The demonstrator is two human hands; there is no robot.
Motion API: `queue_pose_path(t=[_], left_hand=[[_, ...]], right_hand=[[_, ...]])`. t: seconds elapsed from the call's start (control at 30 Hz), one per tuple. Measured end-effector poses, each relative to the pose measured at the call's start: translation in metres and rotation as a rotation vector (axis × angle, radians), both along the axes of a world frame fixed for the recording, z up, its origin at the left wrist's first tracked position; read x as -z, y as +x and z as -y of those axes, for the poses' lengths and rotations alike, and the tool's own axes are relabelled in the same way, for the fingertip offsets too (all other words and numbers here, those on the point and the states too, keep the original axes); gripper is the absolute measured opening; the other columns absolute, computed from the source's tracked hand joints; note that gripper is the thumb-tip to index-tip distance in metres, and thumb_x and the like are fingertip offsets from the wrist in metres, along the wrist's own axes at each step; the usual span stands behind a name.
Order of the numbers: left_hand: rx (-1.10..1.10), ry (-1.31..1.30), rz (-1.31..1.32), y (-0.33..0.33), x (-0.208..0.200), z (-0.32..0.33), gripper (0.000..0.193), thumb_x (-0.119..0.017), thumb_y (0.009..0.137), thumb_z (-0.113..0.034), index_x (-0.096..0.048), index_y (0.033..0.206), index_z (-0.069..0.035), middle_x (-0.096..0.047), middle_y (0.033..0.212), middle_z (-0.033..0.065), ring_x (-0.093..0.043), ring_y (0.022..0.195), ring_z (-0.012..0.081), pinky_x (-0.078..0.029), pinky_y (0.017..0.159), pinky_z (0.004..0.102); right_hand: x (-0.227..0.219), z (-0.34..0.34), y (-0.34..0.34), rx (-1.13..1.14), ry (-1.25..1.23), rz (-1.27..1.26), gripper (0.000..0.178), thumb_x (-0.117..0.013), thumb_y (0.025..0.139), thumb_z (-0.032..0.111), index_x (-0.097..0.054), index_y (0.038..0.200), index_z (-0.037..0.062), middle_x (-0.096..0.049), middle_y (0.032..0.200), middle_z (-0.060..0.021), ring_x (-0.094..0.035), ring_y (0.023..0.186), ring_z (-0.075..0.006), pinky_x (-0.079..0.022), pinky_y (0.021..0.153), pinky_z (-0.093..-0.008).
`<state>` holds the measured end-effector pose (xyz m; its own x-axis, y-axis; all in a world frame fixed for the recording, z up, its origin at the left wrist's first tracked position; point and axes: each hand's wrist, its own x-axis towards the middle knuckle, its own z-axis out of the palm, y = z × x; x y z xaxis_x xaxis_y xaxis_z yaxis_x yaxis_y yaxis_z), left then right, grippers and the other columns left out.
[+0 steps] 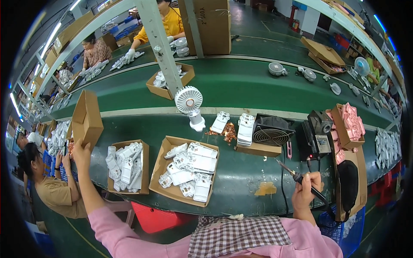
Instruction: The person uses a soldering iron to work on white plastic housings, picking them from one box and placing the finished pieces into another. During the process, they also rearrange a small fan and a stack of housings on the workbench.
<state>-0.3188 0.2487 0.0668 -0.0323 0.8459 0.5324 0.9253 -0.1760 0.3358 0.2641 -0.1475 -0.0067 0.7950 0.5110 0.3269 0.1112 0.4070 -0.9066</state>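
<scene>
My left hand [81, 151], arm stretched out to the left, grips the lower edge of a small cardboard box [88, 114] that is tilted up on its side. A soldering iron [295, 175] is in my closed right hand [306, 189], its tip pointing up and to the left over the bench. Between my hands are two cardboard boxes of white plastic casings: a narrow box [146, 167] and a wider box [153, 182]. Beyond them stands a small white handheld fan [189, 101]. A white casing [220, 122] lies beside a heap of small copper-coloured parts [229, 132].
A black fume fan [272, 131] and a black soldering station [316, 137] stand at the far right of the bench. Pink casings [352, 120] fill a box beside them. Past a green conveyor [232, 88], other people work. A red stool [155, 219] is below the bench.
</scene>
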Motion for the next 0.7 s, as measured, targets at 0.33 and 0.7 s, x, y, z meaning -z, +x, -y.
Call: queue_pose_path(t=[0.33,0.7], left_hand=[[0.749,0.204,-0.165,0.161,-0.067,0.205,0.018,-0.069,0.063,-0.013,-0.058,0.072,-0.001,-0.062,0.082,0.0099,-0.06,0.1,0.0362,-0.044,0.09,0.046],[1.46,-0.104,-0.272,0.336,0.024,0.265,0.018,-0.057,0.057,0.008,-0.058,0.073,0.001,-0.06,0.097,0.0128,-0.052,0.119,0.0367,-0.053,0.086,0.0372]], right_hand=[[-0.003,0.011,0.014,0.006,0.208,-0.056,0.017,-0.053,0.093,0.016,-0.041,0.086,0.0063,-0.046,0.072,-0.005,-0.039,0.047,-0.0061,-0.035,0.04,-0.0184],[-0.002,0.048,0.038,0.053,0.378,-0.125,0.016,-0.056,0.094,0.015,-0.045,0.087,0.006,-0.048,0.079,-0.0032,-0.04,0.051,-0.0067,-0.035,0.045,-0.0201]])
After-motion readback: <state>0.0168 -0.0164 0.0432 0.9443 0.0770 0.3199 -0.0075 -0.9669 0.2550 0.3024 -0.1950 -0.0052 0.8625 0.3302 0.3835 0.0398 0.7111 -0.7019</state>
